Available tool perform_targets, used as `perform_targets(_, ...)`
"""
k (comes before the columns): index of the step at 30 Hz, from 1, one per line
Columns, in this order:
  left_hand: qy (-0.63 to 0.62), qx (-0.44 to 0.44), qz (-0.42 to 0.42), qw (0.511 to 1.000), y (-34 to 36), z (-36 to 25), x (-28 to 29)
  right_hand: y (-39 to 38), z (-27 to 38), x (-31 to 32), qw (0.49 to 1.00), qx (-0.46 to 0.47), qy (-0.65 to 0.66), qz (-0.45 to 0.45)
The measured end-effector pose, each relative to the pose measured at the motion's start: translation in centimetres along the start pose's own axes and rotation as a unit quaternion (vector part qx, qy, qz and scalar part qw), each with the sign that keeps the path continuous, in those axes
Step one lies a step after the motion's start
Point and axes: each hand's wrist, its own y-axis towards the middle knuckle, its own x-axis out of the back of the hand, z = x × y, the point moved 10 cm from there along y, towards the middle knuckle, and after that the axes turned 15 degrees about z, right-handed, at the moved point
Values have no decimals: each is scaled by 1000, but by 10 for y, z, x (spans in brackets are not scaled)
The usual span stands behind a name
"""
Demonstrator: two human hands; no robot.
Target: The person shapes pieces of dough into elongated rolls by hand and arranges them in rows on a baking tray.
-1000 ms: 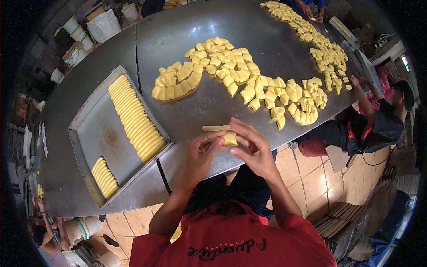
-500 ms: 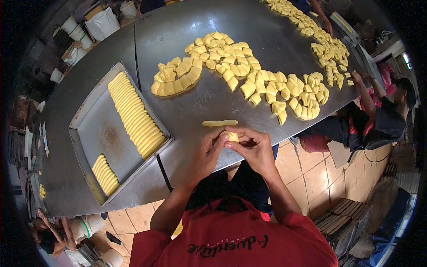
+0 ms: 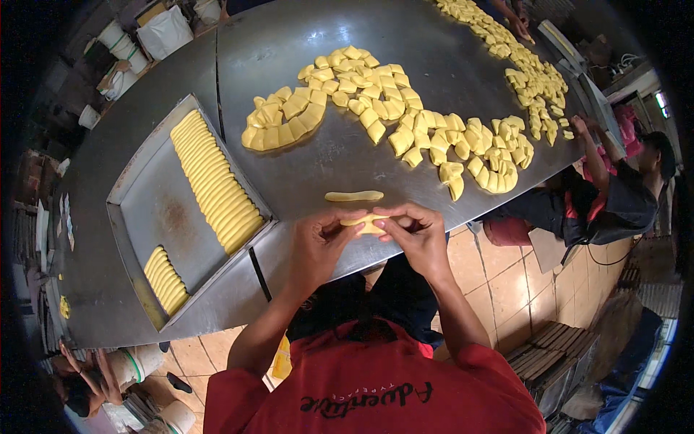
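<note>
Close to the table's near edge, a piece of yellow dough is stretched sideways between my two hands. My left hand pinches its left end with thumb and fingers. The right end sits in the pinch of my right hand. Just beyond my fingers a thin rolled dough strip lies on the metal table. To the left is a metal tray with a long row of dough strips along its right side and a shorter row at its near left corner.
Cut dough pieces spread across the table's middle, with a larger heap at far right. A co-worker reaches to that heap from the right. Another person's hand is at the far edge. Stacked trays stand lower right.
The dough between my hands has gone from a compact lump to a longer, flatter piece. My hands have moved slightly apart. The far person's hand has shifted a little.
</note>
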Motion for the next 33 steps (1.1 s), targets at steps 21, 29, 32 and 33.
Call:
perform_targets(21,199,-32,10,980,-3,-22,1,3,1,-4,998,42,42,-18)
perform_targets(29,44,107,28,993,0,31,28,13,16,-13,962,-6,-233,144)
perform_targets(32,99,41,23,994,6,10,20,16,48,-20,945,79,-288,130)
perform_targets(33,101,43,25,994,7,11,19,19,43,-20,946,79,-285,129)
